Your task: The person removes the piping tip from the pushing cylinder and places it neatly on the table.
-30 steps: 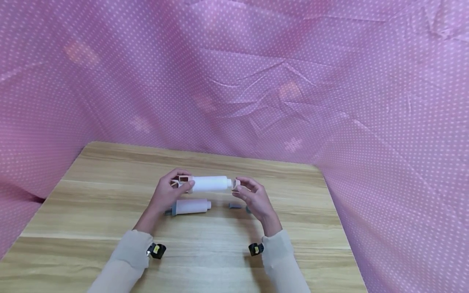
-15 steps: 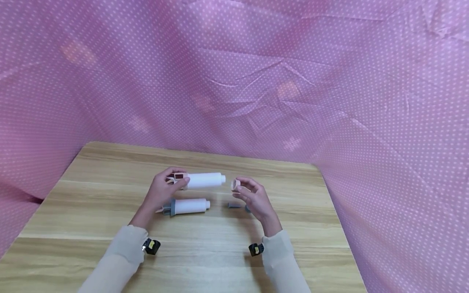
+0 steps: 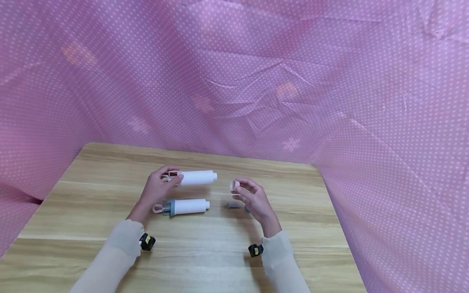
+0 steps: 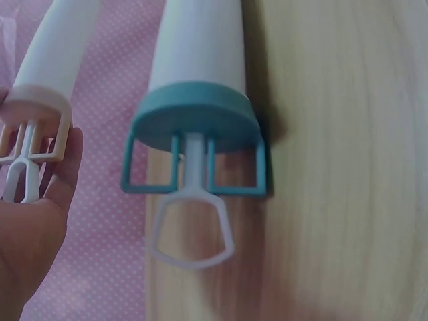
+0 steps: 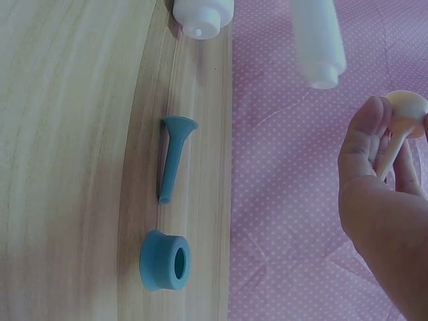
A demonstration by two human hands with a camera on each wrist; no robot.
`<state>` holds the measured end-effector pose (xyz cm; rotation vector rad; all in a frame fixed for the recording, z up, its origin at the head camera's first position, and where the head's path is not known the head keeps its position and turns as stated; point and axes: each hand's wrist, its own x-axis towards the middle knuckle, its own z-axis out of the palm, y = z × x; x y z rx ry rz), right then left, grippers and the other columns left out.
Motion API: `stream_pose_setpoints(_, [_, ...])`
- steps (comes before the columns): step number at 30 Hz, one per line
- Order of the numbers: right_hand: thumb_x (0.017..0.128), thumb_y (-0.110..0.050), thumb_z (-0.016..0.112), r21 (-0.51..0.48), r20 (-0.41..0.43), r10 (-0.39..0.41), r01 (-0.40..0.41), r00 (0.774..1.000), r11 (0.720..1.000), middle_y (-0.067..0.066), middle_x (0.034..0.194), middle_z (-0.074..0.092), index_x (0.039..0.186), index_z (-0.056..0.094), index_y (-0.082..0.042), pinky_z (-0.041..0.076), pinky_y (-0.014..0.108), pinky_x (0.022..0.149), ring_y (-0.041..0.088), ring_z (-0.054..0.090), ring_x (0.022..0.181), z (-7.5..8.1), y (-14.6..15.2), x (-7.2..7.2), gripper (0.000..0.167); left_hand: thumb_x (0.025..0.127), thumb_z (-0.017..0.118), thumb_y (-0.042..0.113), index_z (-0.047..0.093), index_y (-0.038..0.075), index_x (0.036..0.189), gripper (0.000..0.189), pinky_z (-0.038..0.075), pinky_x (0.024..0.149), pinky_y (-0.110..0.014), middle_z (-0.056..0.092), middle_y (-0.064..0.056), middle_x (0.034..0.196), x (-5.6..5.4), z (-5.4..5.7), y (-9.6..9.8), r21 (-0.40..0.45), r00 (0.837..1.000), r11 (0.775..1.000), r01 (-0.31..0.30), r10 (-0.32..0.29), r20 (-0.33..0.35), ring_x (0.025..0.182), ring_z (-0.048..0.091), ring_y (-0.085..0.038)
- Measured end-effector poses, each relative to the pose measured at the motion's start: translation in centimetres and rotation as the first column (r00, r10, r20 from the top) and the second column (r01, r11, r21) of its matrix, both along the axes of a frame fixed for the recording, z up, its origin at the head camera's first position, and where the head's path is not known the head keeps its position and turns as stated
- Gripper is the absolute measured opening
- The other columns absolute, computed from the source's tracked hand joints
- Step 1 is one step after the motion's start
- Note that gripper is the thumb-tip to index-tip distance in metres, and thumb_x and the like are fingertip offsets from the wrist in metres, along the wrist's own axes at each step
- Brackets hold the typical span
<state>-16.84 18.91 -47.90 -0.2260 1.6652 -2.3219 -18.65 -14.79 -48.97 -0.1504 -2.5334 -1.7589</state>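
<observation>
My left hand [image 3: 157,185] grips the peach handle end of a white syringe-like tube [image 3: 198,177], raised over the table. Its pale pull ring [image 4: 23,180] shows by the palm in the left wrist view. In my right hand [image 3: 255,201] the fingers pinch a peach cap [image 3: 235,186], with a thin peach stem [image 5: 396,148] running down beside the palm. A gap separates cap and tube tip. Below the left hand lies a second white tube [image 3: 190,206] with a blue-green collar [image 4: 194,110], square side loops and a pale pull ring [image 4: 190,257].
A blue-green funnel-shaped nozzle [image 5: 174,157] and a blue-green cap [image 5: 164,261] lie on the wooden table [image 3: 205,252], below the right hand. Pink dotted cloth [image 3: 234,81] hangs behind the table and along both sides.
My left hand has drawn the tube left and slightly away, widening the gap to the peach cap. More of the lying tube's handle shows. The right hand is nearly still.
</observation>
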Motion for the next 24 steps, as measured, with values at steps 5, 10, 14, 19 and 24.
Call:
stream_pose_setpoints(5, [0.1, -0.001, 0.059, 0.001, -0.002, 0.002, -0.002, 1.0, 1.0, 0.013, 0.116, 0.061, 0.135, 0.05, 0.013, 0.056, 0.034, 0.092, 0.022, 0.065, 0.099, 0.1, 0.1, 0.0, 0.039, 0.099, 0.068, 0.037, 0.062, 0.004, 0.133, 0.048, 0.051, 0.093, -0.029, 0.062, -0.014, 0.125, -0.5, -0.9, -0.6, -0.006, 1.0, 1.0, 0.0, 0.0, -0.008, 0.114, 0.055, -0.025])
stream_pose_setpoints(10, [0.1, -0.001, 0.059, 0.001, -0.006, 0.005, -0.005, 1.0, 1.0, 0.012, 0.116, 0.061, 0.135, 0.05, 0.013, 0.056, 0.034, 0.092, 0.022, 0.065, 0.098, 0.0, 0.1, 0.0, 0.038, 0.098, 0.069, 0.037, 0.061, 0.003, 0.133, 0.049, 0.051, 0.086, -0.022, 0.063, -0.015, 0.126, -1.0, -1.7, -0.9, -0.022, 1.0, 1.0, -0.001, 0.001, -0.005, 0.112, 0.057, -0.026])
stream_pose_setpoints(14, [0.101, -0.001, 0.058, 0.004, -0.008, 0.005, -0.005, 1.0, 1.0, 0.013, 0.115, 0.061, 0.134, 0.05, 0.012, 0.056, 0.034, 0.091, 0.022, 0.065, 0.097, -0.2, 0.1, 0.0, 0.037, 0.098, 0.068, 0.039, 0.061, 0.003, 0.133, 0.051, 0.053, 0.085, -0.026, 0.062, -0.015, 0.127, -1.2, -2.0, -1.0, -0.036, 1.0, 0.999, -0.002, 0.002, 0.017, 0.111, 0.058, -0.029])
stream_pose_setpoints(19, [0.1, 0.0, 0.058, -0.004, -0.014, 0.004, -0.004, 1.0, 1.0, 0.012, 0.114, 0.062, 0.133, 0.052, 0.012, 0.057, 0.034, 0.09, 0.022, 0.065, 0.096, -0.4, 0.0, 0.1, 0.035, 0.098, 0.067, 0.04, 0.061, 0.003, 0.133, 0.051, 0.052, 0.088, -0.033, 0.061, -0.016, 0.127, -1.6, -2.1, -1.0, -0.052, 0.999, 0.999, -0.006, 0.008, 0.049, 0.113, 0.056, -0.03])
stream_pose_setpoints(24, [0.1, 0.002, 0.058, -0.017, -0.024, 0.01, -0.011, 1.0, 1.0, 0.012, 0.112, 0.062, 0.132, 0.051, 0.013, 0.057, 0.034, 0.089, 0.022, 0.066, 0.095, -0.7, 0.0, 0.0, 0.034, 0.098, 0.069, 0.039, 0.061, 0.004, 0.133, 0.05, 0.048, 0.093, -0.038, 0.06, -0.016, 0.128, -1.9, -2.5, -1.0, -0.047, 0.997, 0.999, -0.026, 0.029, 0.07, 0.115, 0.054, -0.031])
